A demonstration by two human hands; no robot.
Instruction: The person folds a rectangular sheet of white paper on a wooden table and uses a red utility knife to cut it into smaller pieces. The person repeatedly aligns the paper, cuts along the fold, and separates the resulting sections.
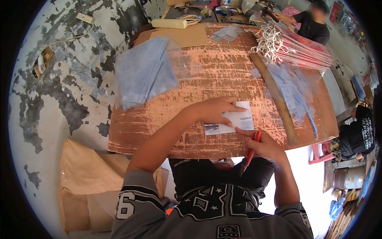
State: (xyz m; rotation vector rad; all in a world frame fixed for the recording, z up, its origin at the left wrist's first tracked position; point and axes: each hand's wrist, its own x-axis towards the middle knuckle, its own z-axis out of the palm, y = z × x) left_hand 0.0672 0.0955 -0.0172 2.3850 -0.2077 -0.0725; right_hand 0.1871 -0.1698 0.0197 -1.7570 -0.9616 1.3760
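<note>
Near the table's front edge lies a small pale rectangular sheet (246, 124) with thin lines and grey patches. My left hand (218, 111) rests on it, fingers spread, pressing from its left side. My right hand (264, 145) is closed around a red utility knife (252, 148), whose tip points down toward my lap, away from the sheet. The right index fingertip touches the sheet's lower edge, close to my left thumb.
Clear plastic sheets (147, 71) lie stacked at the table's left. A long wooden strip (275, 99) borders a heap of plastic pieces (292, 89) at right. Behind are red bags with white cords (274, 42) and cardboard (191, 36). Another person (314, 24) is at back right.
</note>
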